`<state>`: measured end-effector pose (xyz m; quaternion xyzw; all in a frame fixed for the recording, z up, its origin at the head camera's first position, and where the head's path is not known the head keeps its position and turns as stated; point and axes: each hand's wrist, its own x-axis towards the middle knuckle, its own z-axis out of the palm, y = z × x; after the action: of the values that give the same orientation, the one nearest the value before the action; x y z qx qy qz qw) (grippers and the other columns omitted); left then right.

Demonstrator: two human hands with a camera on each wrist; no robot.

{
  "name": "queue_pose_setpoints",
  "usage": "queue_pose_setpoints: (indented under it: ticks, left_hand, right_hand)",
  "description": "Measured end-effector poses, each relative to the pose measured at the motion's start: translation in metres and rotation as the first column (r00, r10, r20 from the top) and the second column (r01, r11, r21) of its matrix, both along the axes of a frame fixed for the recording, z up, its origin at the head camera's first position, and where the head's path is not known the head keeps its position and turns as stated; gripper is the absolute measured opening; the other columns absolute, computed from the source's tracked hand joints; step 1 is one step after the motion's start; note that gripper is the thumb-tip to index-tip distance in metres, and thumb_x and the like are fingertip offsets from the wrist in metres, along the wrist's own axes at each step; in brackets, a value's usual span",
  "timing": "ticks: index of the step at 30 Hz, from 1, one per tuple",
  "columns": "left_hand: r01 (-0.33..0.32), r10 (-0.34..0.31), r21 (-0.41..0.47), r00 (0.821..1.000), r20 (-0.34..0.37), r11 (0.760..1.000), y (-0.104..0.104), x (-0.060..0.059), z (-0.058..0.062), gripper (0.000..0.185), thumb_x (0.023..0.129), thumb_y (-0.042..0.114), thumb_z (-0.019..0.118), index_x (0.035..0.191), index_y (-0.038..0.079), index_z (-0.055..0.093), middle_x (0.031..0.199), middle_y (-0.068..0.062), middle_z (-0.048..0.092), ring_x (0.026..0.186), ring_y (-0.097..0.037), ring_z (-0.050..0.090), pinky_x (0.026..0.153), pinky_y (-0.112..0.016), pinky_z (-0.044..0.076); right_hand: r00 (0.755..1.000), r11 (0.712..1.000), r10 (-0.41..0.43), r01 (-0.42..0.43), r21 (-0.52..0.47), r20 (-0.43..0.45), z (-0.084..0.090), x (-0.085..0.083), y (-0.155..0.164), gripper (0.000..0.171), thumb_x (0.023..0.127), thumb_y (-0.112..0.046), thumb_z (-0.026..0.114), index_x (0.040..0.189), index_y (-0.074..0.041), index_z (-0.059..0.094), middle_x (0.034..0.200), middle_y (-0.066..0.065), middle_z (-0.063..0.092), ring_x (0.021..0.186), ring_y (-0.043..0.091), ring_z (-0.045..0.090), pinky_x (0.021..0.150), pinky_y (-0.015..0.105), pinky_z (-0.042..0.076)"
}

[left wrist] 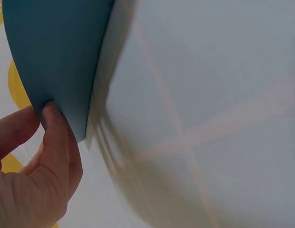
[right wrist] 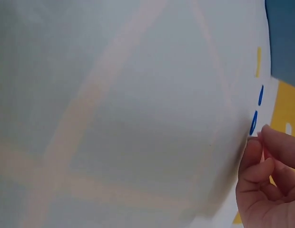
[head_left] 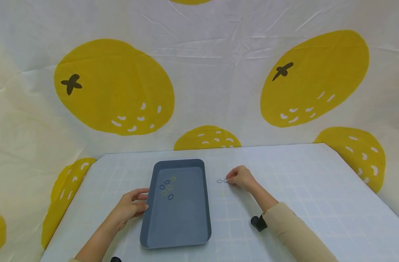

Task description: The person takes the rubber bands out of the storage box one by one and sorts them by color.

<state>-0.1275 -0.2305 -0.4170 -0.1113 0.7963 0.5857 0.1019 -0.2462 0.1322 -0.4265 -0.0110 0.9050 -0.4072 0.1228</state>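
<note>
My left hand (head_left: 130, 206) holds the left side of the grey-blue tray (head_left: 178, 241), its fingertips at the rim and outer wall. In the left wrist view, a fingertip (left wrist: 51, 111) lies against the tray wall (left wrist: 57, 52). To the right of the tray, my right hand (head_left: 241, 177) pinches the edge of a thin blue rubber band (right wrist: 253, 122) with thumb and forefinger. Another blue rubber band (head_left: 219, 181) lies just left of it on the table. A pale yellow band (head_left: 223, 194) is nearer me. Inside the tray are several blue and yellow bands (head_left: 170, 197).
A pale checked cloth (head_left: 304, 189) covers the table. Behind it hangs a white curtain (head_left: 216, 91) with large yellow fruit prints. A black wrist device (head_left: 259, 223) sits by the right sleeve (head_left: 294, 233).
</note>
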Motion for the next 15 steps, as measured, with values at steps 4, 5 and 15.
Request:
queue_pose_setpoints:
  ticks: [4,5,15]
  left_hand:
    - [-0.002,0.002,0.009,1.000,0.000,1.000,-0.001,0.001,-0.002,0.060,0.077,-0.015,0.061,0.133,-0.007,0.042,0.120,-0.027,0.050,0.099,-0.027,0.058,0.072,-0.037,0.054]
    - [-0.004,0.004,0.011,1.000,0.003,1.000,-0.001,0.002,-0.003,0.060,0.077,-0.015,0.061,0.133,-0.007,0.042,0.120,-0.027,0.050,0.098,-0.026,0.059,0.072,-0.037,0.054]
    - [0.039,-0.038,0.014,0.999,-0.018,0.999,-0.004,0.002,-0.002,0.060,0.079,-0.012,0.061,0.135,-0.005,0.041,0.125,-0.030,0.047,0.107,-0.032,0.056,0.074,-0.036,0.053]
  right_hand:
    - [1.000,1.000,0.003,-0.003,-0.004,0.007,0.005,-0.001,0.002,0.007,0.081,-0.003,0.068,0.088,0.000,0.070,0.076,0.006,0.061,0.067,0.016,0.052,0.061,0.024,0.045]
    - [1.000,1.000,0.002,-0.001,-0.010,0.015,0.006,-0.001,0.002,0.008,0.082,-0.003,0.068,0.088,0.000,0.070,0.076,0.006,0.060,0.067,0.016,0.052,0.061,0.025,0.045]
    - [0.998,0.991,0.027,-0.018,-0.131,0.065,0.028,-0.008,-0.011,0.015,0.085,-0.010,0.067,0.097,0.000,0.068,0.085,0.009,0.065,0.075,0.020,0.054,0.067,0.029,0.048]
